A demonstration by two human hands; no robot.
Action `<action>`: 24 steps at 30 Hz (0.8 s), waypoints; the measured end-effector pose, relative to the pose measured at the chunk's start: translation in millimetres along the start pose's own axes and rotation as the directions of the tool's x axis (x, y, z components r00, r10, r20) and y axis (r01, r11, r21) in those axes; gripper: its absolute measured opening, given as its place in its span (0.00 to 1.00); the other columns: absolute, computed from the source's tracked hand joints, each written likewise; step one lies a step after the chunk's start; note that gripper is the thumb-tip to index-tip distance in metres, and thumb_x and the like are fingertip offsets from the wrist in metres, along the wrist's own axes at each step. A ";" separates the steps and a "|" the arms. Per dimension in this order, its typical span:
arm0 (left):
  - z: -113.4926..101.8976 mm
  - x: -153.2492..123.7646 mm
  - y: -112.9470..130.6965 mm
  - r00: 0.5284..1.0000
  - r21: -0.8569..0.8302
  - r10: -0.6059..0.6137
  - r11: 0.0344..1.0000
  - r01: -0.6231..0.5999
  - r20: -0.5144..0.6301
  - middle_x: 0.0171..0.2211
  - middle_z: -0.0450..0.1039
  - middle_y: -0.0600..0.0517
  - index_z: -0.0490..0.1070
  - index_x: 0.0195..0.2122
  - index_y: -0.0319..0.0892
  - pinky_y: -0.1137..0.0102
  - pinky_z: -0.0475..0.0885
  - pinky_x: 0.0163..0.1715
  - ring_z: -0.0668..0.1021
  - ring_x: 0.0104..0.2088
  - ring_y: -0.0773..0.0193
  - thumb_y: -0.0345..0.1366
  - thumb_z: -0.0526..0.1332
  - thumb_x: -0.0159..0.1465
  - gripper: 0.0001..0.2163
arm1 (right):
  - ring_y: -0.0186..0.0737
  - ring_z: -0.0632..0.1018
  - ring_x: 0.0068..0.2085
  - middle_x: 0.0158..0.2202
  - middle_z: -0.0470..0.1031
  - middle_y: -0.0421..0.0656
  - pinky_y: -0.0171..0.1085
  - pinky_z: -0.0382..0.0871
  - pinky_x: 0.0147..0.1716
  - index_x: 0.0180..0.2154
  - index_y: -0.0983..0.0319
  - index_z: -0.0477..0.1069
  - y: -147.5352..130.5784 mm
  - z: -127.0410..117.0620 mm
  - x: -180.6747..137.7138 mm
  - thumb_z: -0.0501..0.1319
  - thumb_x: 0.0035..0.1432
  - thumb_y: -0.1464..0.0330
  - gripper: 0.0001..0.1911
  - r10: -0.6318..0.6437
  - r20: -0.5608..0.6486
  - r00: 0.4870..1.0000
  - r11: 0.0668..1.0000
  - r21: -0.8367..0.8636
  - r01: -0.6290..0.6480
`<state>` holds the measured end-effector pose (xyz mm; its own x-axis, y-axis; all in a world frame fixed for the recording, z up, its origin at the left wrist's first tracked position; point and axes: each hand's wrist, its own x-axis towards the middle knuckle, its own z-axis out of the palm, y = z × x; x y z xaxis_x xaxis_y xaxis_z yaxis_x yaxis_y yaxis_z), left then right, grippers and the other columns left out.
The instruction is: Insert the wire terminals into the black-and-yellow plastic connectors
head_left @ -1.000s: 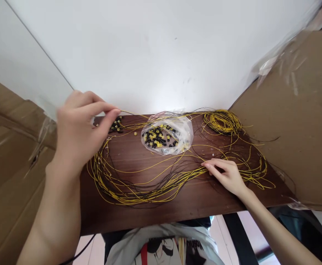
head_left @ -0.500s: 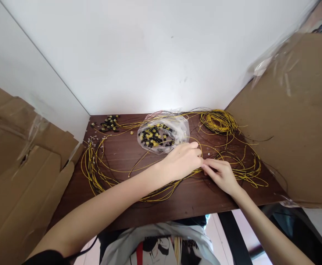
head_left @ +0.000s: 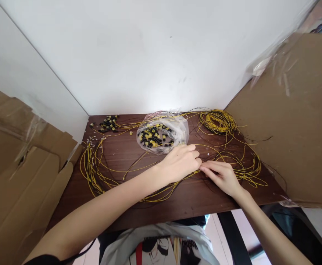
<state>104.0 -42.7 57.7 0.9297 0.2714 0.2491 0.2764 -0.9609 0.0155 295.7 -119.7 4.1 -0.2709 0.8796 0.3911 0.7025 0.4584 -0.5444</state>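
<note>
Long loops of thin yellow and black wires lie spread over a dark wooden table. My left hand reaches across to the table's middle, fingers curled and pinching at the wire strands. My right hand lies just to its right, fingertips pressed together on the same bundle of wires, nearly touching the left hand. A clear plastic bag of small black and yellow connectors sits just behind my left hand.
A tight coil of yellow wire lies at the back right. A small heap of black and yellow connectors sits at the back left. Cardboard sheets flank the table on the left and on the right. A white wall stands behind.
My left hand came down from the raised back-left position to the table's middle and now pinches the wires beside my right hand, which has barely moved.
</note>
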 end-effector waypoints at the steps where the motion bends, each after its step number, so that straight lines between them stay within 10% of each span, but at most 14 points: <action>1: -3.0 -2.0 -1.7 1.000 0.021 0.003 1.000 -0.003 -0.019 0.30 0.72 0.47 0.72 0.30 0.37 0.66 0.64 0.31 0.71 0.36 0.59 0.31 0.55 0.65 0.09 | 0.37 0.78 0.30 0.31 0.79 0.44 0.35 0.73 0.31 0.36 0.61 0.76 1.4 -1.4 -2.0 0.56 0.62 0.66 0.10 0.008 -0.004 1.000 1.000 -0.010 -0.008; 19: -76.6 -64.2 -50.4 0.951 0.172 -0.155 0.963 0.205 -0.267 0.29 0.73 0.49 0.74 0.31 0.41 0.69 0.64 0.29 0.66 0.32 0.63 0.30 0.52 0.65 0.11 | 0.34 0.75 0.22 0.32 0.79 0.42 0.35 0.73 0.27 0.39 0.59 0.76 13.1 -25.7 -22.1 0.58 0.60 0.67 0.09 0.084 -0.131 0.988 0.994 -0.062 -0.092; 24: -82.6 -69.0 -56.0 0.940 0.137 -0.189 0.962 0.235 -0.284 0.28 0.73 0.49 0.74 0.31 0.40 0.69 0.64 0.29 0.67 0.31 0.63 0.33 0.53 0.65 0.11 | 0.40 0.78 0.34 0.34 0.78 0.44 0.39 0.73 0.37 0.40 0.59 0.75 -1.3 -30.5 -7.1 0.56 0.61 0.66 0.10 0.082 -0.085 0.993 0.989 -0.112 -0.091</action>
<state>4.3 -12.1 119.6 0.7522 0.4217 0.5064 0.5180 -0.8534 -0.0588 316.7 -130.4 24.6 -0.1555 0.9002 0.4067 0.7937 0.3590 -0.4911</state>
